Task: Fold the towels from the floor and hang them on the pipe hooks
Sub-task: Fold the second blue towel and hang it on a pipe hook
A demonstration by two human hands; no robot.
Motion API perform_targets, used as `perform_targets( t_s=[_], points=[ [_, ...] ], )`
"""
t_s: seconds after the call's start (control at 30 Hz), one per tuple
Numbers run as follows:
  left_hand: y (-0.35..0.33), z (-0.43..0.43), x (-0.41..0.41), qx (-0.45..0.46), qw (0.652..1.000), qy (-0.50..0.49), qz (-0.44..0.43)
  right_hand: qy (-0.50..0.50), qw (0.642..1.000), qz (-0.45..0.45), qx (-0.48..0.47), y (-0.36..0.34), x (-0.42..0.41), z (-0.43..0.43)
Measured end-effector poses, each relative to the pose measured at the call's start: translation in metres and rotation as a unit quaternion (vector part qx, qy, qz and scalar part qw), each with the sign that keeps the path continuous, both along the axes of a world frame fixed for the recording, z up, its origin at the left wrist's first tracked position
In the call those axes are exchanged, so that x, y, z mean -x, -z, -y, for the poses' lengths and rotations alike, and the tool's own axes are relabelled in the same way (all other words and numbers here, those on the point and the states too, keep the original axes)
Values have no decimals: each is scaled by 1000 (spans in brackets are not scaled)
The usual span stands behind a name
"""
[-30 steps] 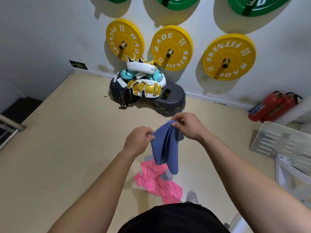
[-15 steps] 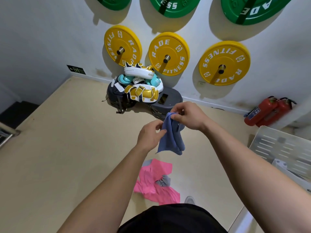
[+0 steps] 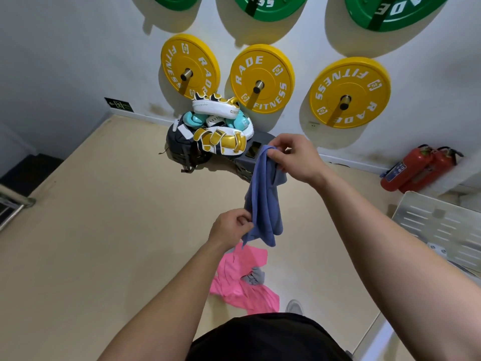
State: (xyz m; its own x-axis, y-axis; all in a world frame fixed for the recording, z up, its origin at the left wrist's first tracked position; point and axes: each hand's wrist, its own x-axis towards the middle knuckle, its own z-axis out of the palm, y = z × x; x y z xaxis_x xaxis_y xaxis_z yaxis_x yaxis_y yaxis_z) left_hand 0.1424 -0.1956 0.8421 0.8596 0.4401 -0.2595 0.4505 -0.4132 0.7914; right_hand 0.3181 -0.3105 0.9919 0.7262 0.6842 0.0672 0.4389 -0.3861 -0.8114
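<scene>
A blue towel [image 3: 264, 201] hangs in the air between my hands. My right hand [image 3: 294, 157] pinches its top corner, held high. My left hand [image 3: 230, 227] pinches the towel's left edge lower down. On the beige floor below lies a crumpled pink towel [image 3: 242, 282] with a small grey towel [image 3: 255, 276] on top of it. Metal pipe pegs [image 3: 258, 86] stick out of the wall through yellow weight plates.
A pile of boxing pads and gloves [image 3: 221, 128] sits on dark step platforms [image 3: 244, 165] against the wall. Two red fire extinguishers [image 3: 419, 168] lie at the right. A white perforated metal rack [image 3: 442, 225] stands at the right edge. Green plates [image 3: 270, 6] hang higher up.
My left hand slid down the blue towel's edge and away from my right hand, which rose slightly. The towel now hangs stretched longer between them.
</scene>
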Motion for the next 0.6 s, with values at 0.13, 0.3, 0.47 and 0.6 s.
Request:
perform_targets(
  t_s=[0.13, 0.3, 0.47, 0.6],
  points=[
    [13, -6, 16, -32, 998, -45, -31, 20, 999, -28, -27, -5, -6, 3],
    [12, -6, 19, -13, 996, -81, -33, -9, 999, -41, -8, -10, -7, 9],
    [-23, 4, -33, -50, 989, -109, 87, -105, 993, -23, 39, -14, 6, 2],
    [-28, -1, -47, -89, 985, -123, 77, -85, 995, -42, 14, -16, 0, 9]
  ],
)
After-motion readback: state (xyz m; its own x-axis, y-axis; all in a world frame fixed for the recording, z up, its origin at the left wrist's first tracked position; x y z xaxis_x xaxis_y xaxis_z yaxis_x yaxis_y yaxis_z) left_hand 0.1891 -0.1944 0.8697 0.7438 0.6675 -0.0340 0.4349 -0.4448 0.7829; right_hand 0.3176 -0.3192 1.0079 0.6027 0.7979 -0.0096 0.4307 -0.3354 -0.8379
